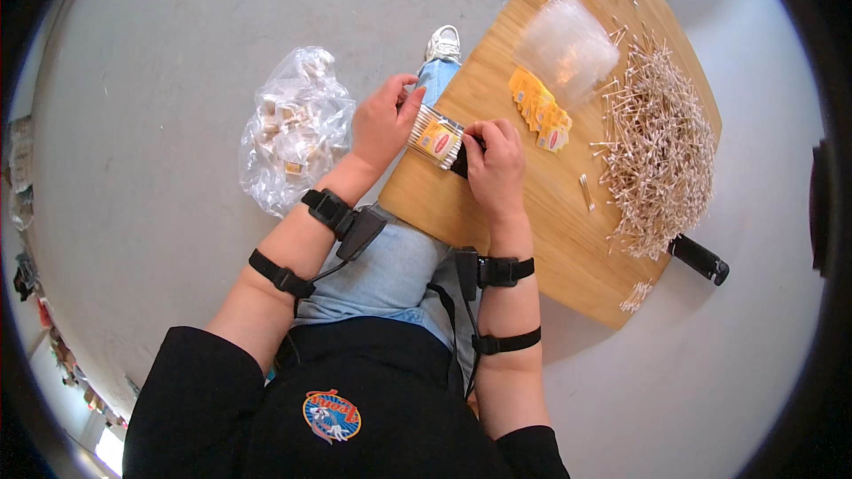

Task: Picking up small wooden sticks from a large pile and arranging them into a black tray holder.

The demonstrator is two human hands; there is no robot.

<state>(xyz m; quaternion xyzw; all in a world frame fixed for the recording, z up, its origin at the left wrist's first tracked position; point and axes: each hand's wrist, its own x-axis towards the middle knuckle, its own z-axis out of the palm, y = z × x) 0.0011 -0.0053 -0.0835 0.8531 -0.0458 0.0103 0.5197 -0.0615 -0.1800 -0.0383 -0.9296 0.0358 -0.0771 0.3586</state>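
A small clear pack of cotton swabs [435, 137] with a yellow label lies tilted near the table's left edge. My right hand [497, 167] is closed at the pack's right end, thumb and fingers pinched together there. Beside the pack's left end is my left hand [383, 121], its thumb and forefinger apart and nothing visible between them. A black item [460, 162] shows between the pack and my right fingers; its kind is not clear. Several yellow printed cards [540, 110] lie fanned out beyond my right hand.
On the wooden table [550, 248] a big heap of loose cotton swabs [661, 146] spreads at the right, and a stack of clear plastic bags [568, 46] lies toward the far end. A large clear bag of packs [297, 133] rests on the floor at left.
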